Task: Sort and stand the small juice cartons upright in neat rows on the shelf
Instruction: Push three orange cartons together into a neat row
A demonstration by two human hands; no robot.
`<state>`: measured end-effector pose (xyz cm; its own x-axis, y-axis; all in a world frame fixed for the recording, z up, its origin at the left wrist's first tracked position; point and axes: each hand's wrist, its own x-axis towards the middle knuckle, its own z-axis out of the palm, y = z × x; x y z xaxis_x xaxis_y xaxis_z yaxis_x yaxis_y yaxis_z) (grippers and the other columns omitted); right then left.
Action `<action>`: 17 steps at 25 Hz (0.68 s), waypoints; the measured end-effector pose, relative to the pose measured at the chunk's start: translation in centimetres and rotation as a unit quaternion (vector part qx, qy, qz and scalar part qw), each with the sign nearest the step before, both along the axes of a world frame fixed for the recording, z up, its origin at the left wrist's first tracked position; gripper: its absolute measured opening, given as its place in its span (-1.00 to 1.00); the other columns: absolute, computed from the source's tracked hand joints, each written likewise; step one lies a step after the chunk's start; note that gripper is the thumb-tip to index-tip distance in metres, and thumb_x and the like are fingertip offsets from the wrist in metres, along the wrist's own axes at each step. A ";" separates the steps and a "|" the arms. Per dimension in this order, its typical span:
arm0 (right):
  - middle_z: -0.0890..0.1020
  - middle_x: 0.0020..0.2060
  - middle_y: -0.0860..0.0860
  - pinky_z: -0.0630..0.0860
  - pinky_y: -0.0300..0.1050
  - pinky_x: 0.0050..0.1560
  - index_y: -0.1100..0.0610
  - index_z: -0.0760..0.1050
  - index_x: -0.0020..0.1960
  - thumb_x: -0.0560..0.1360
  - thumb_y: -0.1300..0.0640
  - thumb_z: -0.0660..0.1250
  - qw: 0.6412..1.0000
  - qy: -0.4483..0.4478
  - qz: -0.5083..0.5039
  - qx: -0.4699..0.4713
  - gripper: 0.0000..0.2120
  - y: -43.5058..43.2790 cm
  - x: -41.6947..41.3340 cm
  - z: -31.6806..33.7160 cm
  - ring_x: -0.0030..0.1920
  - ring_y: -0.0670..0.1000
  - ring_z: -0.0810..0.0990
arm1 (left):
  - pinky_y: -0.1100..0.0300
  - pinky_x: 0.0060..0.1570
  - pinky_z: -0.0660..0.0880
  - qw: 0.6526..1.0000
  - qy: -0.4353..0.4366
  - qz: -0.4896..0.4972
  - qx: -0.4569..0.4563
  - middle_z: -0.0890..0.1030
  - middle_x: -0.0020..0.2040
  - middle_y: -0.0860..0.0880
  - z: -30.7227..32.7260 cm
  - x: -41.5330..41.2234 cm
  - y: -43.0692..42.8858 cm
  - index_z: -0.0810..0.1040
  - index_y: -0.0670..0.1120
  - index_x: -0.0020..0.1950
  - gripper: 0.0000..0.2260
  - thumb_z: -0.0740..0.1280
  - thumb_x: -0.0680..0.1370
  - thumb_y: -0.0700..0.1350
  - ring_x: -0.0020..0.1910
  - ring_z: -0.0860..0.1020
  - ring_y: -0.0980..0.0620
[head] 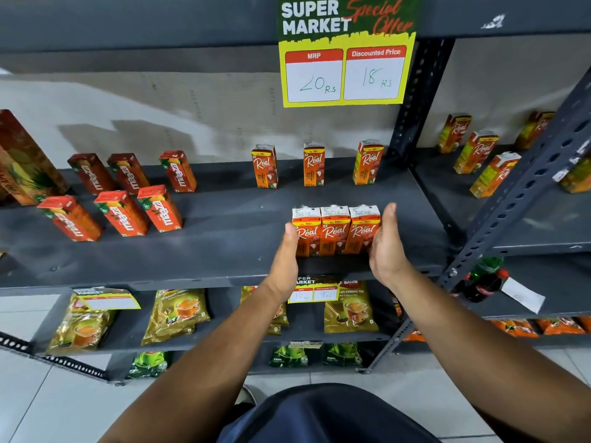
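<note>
Three orange Real juice cartons [335, 230] stand upright, side by side and touching, near the front of the grey shelf [230, 219]. My left hand [285, 254] presses flat against the left carton. My right hand [385, 243] presses flat against the right carton, so the row is squeezed between both palms. Behind them, three more Real cartons [314, 164] stand apart along the back. To the left, several red Maaza cartons [128, 193] stand in two loose rows.
A yellow price sign [345, 62] hangs from the upper shelf. A slotted upright post [415, 100] divides this bay from the right bay, where more Real cartons [479, 158] stand. Tea packets [176, 314] fill the shelf below. A large carton [22, 161] leans at far left.
</note>
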<state>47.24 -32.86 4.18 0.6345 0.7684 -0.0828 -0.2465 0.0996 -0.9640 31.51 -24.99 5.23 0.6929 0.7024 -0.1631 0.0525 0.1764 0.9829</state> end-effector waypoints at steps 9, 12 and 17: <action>0.56 0.31 0.02 0.36 0.04 0.39 0.02 0.36 0.45 0.09 -0.68 0.15 1.000 -0.010 0.008 -0.020 0.13 -0.7 -0.5 0.0 0.32 0.00 0.51 | 0.04 0.44 0.22 1.000 0.000 -0.007 0.017 0.45 0.37 0.07 -0.7 -0.5 -0.1 0.28 0.13 0.46 -0.15 -0.02 0.31 0.58 0.37 0.38 0.12; 0.55 0.31 0.02 0.35 0.03 0.39 0.01 0.35 0.45 0.10 -0.68 0.14 1.000 -0.015 0.006 -0.025 0.13 -0.8 -0.5 -0.1 0.32 0.00 0.51 | -0.04 0.46 0.20 1.000 0.010 -0.011 0.018 0.46 0.37 0.06 -0.7 -0.6 0.0 0.30 0.16 0.45 -0.14 -0.01 0.28 0.61 0.39 0.37 0.09; 0.57 0.29 -0.01 0.40 -0.07 0.30 0.00 0.36 0.44 0.11 -0.67 0.14 1.000 -0.017 0.007 -0.024 0.10 -0.9 -0.6 0.0 0.30 -0.04 0.52 | 0.03 0.46 0.20 0.999 0.001 -0.019 0.026 0.45 0.38 0.09 -0.8 -0.7 0.2 0.27 0.14 0.47 -0.09 0.00 0.25 0.62 0.39 0.36 0.13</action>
<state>46.65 -33.79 4.15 0.6274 0.7724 -0.0990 -0.2152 0.0498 -0.9753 30.82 -24.76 4.47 0.7189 0.6833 -0.1275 0.0595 0.1222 0.9907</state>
